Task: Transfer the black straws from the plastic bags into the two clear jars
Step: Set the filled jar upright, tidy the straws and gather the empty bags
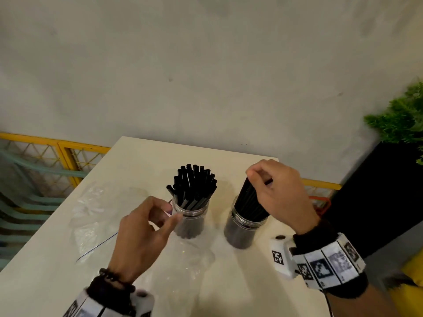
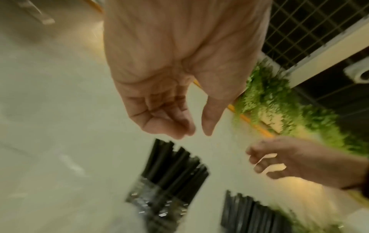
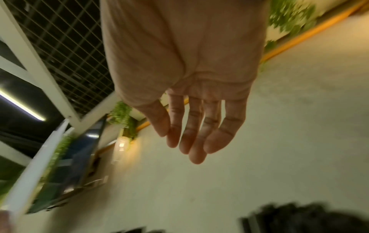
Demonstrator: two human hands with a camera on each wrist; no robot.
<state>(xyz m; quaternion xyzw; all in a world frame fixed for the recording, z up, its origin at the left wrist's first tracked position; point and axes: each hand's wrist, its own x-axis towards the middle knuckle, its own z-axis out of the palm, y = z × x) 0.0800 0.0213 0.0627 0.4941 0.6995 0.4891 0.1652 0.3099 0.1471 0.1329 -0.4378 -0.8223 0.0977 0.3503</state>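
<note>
Two clear jars stand on the cream table (image 1: 142, 161). Black straws (image 1: 192, 186) fan out of the left jar (image 1: 190, 221). A tight bundle of black straws (image 1: 249, 202) leans in the right jar (image 1: 242, 232). My left hand (image 1: 168, 216) hovers beside the left jar's rim, fingers loosely curled and holding nothing; the left wrist view shows that hand (image 2: 193, 134) empty above the straws (image 2: 175, 168). My right hand (image 1: 258, 177) hangs over the top of the right bundle. In the right wrist view its fingers (image 3: 196, 156) are relaxed and empty.
Empty clear plastic bags lie crumpled on the table, one at the left (image 1: 91, 211) and one in front of the jars (image 1: 183, 266). A green plant (image 1: 398, 120) in a black planter stands at the right. A yellow railing (image 1: 57, 143) runs behind the table.
</note>
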